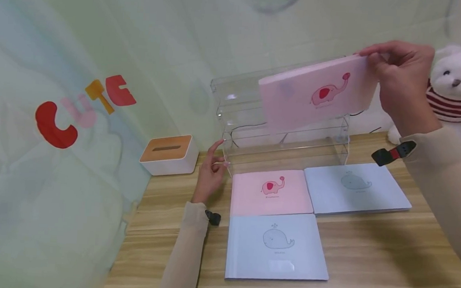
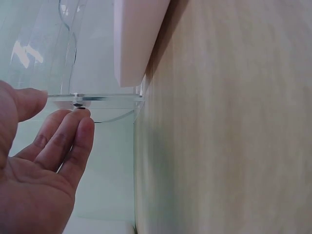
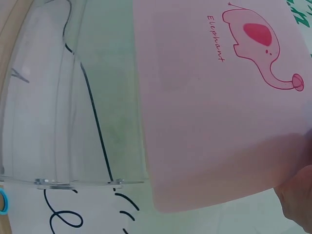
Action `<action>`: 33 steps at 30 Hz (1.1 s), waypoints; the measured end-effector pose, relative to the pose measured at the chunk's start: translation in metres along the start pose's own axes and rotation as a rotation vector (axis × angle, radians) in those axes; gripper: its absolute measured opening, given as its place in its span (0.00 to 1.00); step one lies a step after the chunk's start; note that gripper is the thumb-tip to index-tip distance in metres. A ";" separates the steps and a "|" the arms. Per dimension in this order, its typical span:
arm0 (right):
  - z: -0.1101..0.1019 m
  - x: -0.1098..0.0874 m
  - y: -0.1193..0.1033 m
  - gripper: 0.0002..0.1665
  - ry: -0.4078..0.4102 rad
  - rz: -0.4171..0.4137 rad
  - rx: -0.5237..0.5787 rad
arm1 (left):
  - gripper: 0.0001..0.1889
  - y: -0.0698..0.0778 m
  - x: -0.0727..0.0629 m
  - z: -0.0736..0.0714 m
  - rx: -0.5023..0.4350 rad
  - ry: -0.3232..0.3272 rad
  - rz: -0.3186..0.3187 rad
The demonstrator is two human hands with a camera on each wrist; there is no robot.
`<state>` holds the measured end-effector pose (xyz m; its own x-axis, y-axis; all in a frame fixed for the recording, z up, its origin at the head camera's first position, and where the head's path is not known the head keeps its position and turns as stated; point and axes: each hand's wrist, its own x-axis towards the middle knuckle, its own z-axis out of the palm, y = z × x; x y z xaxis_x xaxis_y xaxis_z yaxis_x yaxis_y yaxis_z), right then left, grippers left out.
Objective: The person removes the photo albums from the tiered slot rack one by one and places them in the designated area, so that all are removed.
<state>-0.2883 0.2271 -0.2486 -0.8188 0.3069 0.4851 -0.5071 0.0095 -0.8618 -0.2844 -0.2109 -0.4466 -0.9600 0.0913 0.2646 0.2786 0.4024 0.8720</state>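
My right hand (image 1: 405, 80) grips a pink book (image 1: 294, 95) by its upper right corner, thumb on the front cover. A red elephant is printed on it, with the word "Elephant" readable in the right wrist view. The book hangs tilted in front of the upper tiers of a clear acrylic rack (image 1: 238, 151). My left hand (image 1: 211, 176) holds the rack's left side low down, index finger reaching up its edge. In the left wrist view, the thumb and bent fingers (image 2: 73, 146) meet the rack's side panel (image 2: 109, 97).
Before the rack lie another pink elephant book (image 1: 251, 190) and two pale blue whale books, one at the front (image 1: 247, 248) and one at the right (image 1: 388, 190). A tissue box (image 1: 177, 165) stands left; a white teddy bear (image 1: 458, 66) sits right. Dark cables run behind the rack.
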 end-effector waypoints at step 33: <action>-0.054 -0.059 0.023 0.16 0.030 0.187 0.242 | 0.42 -0.025 0.019 -0.004 0.050 -0.012 0.069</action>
<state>-0.2365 0.2608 -0.3051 -0.8974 0.3100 0.3140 -0.4009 -0.2753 -0.8738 -0.3097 -0.2227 -0.4617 -0.9388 0.1316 0.3182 0.3430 0.4400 0.8299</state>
